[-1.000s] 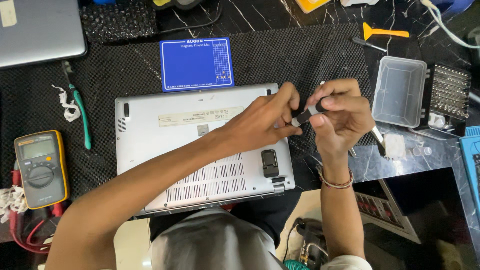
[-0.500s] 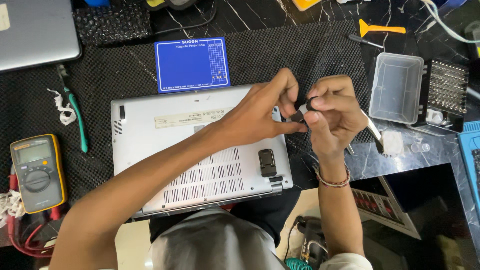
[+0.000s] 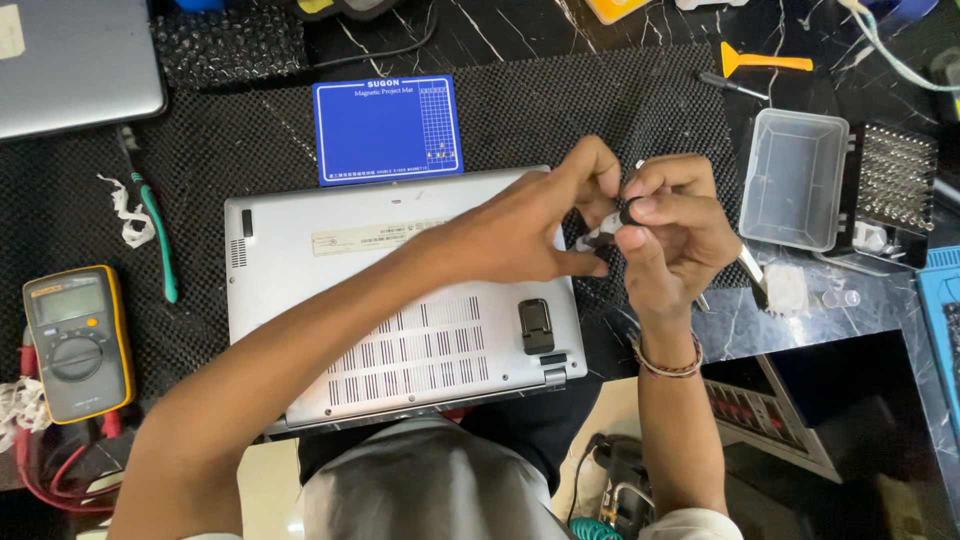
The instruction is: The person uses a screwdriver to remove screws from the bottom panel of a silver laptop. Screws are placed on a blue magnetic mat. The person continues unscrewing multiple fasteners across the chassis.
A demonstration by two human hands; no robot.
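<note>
Two hands met over the right end of a silver laptop (image 3: pixel 400 310), which lay bottom-up on the black mat (image 3: pixel 250 150) at the middle of the desk.

Near the desk's left edge sat a yellow multimeter (image 3: pixel 75 340), red leads trailing below it. Just right of it lay a green-handled tool (image 3: pixel 155 240). A blue square mat (image 3: pixel 388 128) lay just beyond the laptop's far edge.

The left hand (image 3: pixel 520 230) reached across the laptop, fingertips pinched narrow on a small black-and-white part (image 3: pixel 603 232). The right hand (image 3: pixel 675 235) closed on the same part from the other side, fingers curled tight; what the part was could not be told.

Toward the desk's right edge stood a clear plastic box (image 3: pixel 795 180), open, with a bit set (image 3: pixel 895 180) touching it. An orange pry tool (image 3: pixel 765 62) lay near the far right corner.
</note>
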